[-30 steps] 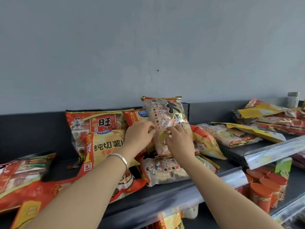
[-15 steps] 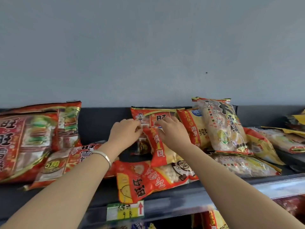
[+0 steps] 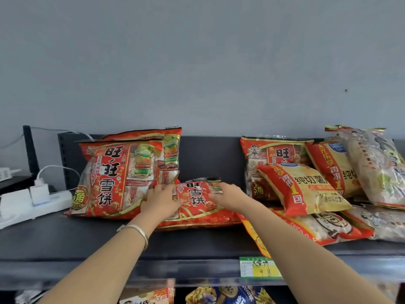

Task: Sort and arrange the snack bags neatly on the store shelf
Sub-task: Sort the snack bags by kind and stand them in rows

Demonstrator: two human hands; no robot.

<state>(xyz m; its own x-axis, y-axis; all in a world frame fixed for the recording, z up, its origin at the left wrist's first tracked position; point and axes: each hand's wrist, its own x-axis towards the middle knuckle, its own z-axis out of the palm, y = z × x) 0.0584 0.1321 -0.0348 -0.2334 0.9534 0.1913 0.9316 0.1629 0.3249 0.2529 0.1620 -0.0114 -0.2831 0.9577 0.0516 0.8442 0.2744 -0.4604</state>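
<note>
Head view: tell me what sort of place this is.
Probably a small shop: a dark shelf stocked with red snack bags, a green-and-yellow price tag clipped to its front rail, and more packets on the tier below.

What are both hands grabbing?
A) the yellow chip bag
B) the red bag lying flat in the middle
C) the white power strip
B: the left hand and the right hand each grip one side of the flat red bag.
</note>
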